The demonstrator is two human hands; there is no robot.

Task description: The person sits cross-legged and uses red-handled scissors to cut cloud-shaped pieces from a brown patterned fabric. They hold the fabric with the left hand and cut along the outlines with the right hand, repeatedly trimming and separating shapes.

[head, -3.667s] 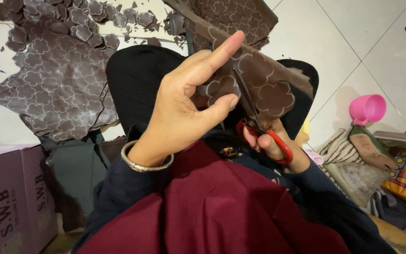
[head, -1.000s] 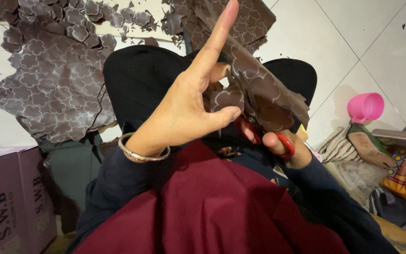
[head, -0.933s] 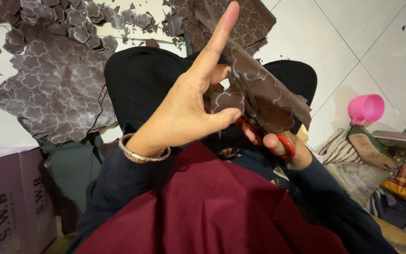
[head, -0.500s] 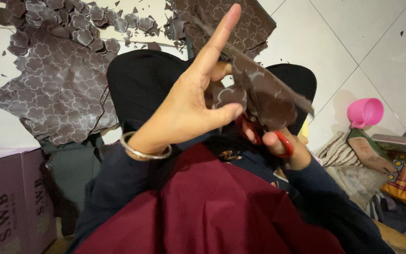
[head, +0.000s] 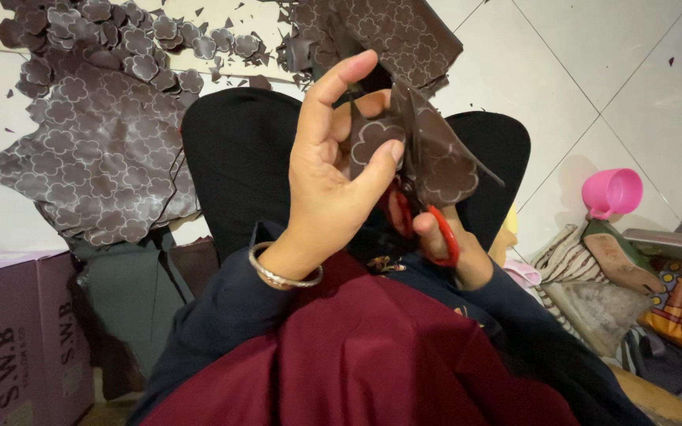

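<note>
— What do the hands hold, nearest the camera?

— The left hand [head: 329, 181] pinches a brown flower-patterned piece [head: 412, 150] between thumb and fingers at frame centre. At 4 o'clock of it, the right hand [head: 455, 252] is closed through red-handled scissors [head: 436, 233], the blades hidden behind the piece.

— And beyond?

— A large patterned sheet [head: 96, 166] lies on the tiled floor [head: 593, 87] at 10 o'clock, cut flower shapes [head: 159, 35] at 11, a pink cup [head: 611, 192] at 3.
</note>
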